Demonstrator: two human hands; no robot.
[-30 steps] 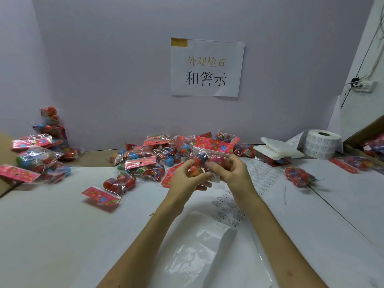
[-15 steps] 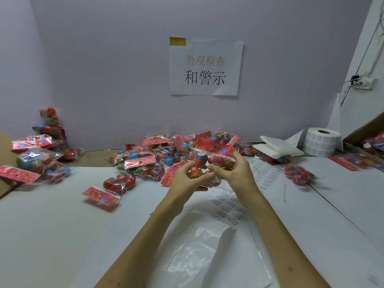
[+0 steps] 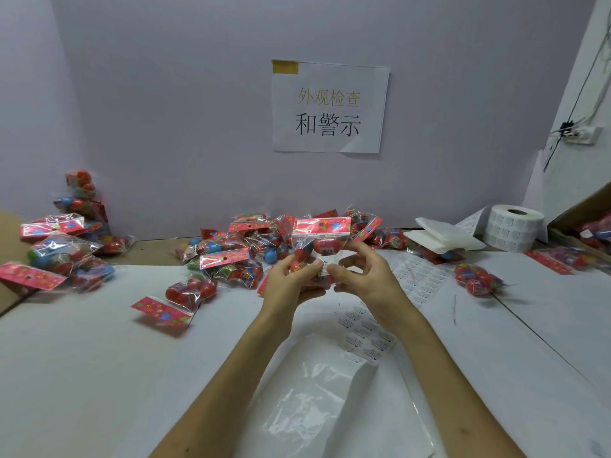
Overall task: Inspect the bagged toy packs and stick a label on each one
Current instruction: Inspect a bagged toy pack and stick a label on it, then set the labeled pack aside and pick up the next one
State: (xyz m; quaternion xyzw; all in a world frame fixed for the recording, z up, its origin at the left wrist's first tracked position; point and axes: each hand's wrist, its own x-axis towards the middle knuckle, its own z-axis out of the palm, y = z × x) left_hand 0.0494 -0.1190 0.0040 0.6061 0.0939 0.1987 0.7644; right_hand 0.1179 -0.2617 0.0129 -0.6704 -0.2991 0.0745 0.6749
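Note:
I hold one clear toy pack (image 3: 322,241) with a red printed header card upright above the white table (image 3: 82,375). My left hand (image 3: 291,279) grips the pack's lower part from the left. My right hand (image 3: 358,276) pinches a small white label (image 3: 324,270) against the bag's lower front, its other fingers spread. A sheet of small printed labels (image 3: 367,335) lies under my right wrist. A heap of unheld toy packs (image 3: 238,249) lies behind my hands against the wall.
More packs are piled at the far left (image 3: 59,252); one lies alone left of centre (image 3: 175,302), another at the right (image 3: 476,279). A label roll (image 3: 514,226), folded white pads (image 3: 439,238) and a cardboard box (image 3: 585,223) stand at the right. A shiny plastic sheet (image 3: 324,401) lies near me.
Both hands lifted the pack slightly and turned it so the header card faces me. My right fingers opened out while the thumb and forefinger stay pinched on the label.

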